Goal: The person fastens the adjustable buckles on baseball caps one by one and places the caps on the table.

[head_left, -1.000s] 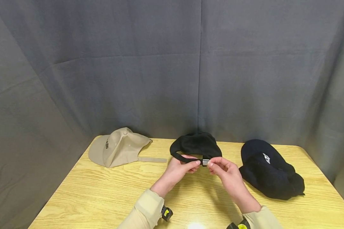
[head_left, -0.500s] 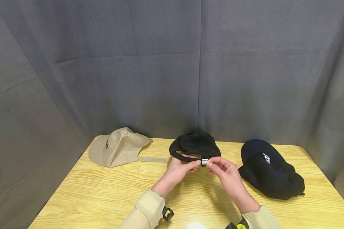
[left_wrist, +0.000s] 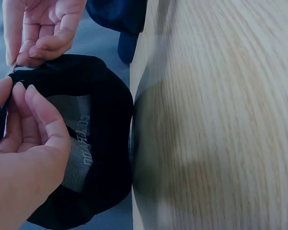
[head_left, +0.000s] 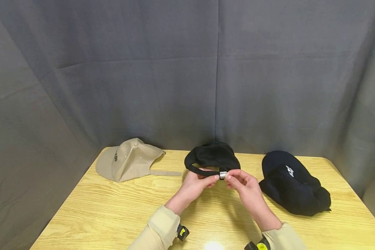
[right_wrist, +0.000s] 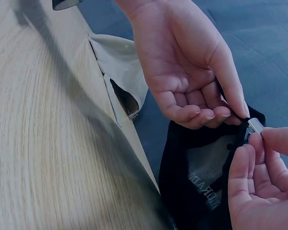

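A black cap [head_left: 217, 152] stands in the middle of the table, its back opening toward me. My left hand [head_left: 193, 187] pinches the black back strap [head_left: 201, 172] between thumb and fingers, its thumb tip right at a silver metal buckle [head_left: 223, 174]. From the other side my right hand [head_left: 246, 185] pinches that buckle with thumb and forefinger. In the right wrist view the buckle [right_wrist: 255, 125] shows between the two hands' fingertips. Pale lettering [left_wrist: 84, 143] shows on the grey mesh inside the cap in the left wrist view.
To the left lies a beige cap [head_left: 137, 159] with its loose strap [head_left: 165, 173] stretched out toward the middle. A dark navy cap [head_left: 295, 189] with a white emblem rests on the right. Grey cloth [head_left: 175, 86] hangs behind the wooden table [head_left: 112, 215].
The buckle and right hand have shifted slightly left, closing the small gap between the left thumb and the buckle. Both hands keep their pinch; the other caps stay where they were.
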A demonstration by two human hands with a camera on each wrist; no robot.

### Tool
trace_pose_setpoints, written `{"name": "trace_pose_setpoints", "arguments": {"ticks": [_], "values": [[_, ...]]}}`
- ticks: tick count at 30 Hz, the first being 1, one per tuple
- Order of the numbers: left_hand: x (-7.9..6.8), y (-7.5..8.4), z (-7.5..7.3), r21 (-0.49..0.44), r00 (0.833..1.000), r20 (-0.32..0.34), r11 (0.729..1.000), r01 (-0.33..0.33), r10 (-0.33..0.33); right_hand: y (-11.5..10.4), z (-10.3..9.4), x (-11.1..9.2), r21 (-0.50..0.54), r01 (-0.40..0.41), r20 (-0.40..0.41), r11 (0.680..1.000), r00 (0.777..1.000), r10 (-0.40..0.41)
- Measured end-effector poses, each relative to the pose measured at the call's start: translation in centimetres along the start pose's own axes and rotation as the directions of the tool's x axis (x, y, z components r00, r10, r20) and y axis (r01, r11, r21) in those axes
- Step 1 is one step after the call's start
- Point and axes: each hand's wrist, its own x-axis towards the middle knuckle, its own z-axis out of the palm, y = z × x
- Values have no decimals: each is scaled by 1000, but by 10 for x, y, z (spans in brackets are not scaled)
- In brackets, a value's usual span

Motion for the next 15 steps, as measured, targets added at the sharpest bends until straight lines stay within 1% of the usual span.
{"name": "trace_pose_setpoints", "arguments": {"ticks": [6,10,12,15], "values": [[1,-1,-1,0,1000,30,1000,9,-9,0,0,0,-6,4,2,1000,1000,-4],[0,0,-1,29,999,44,999,14,-15,-1,1,0,-12,-3,4,1000,1000,3],[-1,0,0,42,999,42,999,11,-13,0,1,1,2,-6,6,1000,1000,6],[-2,0,2,54,1000,14,999,6,-7,0,3,1,27,-3,4,1000,1000,3]]}}
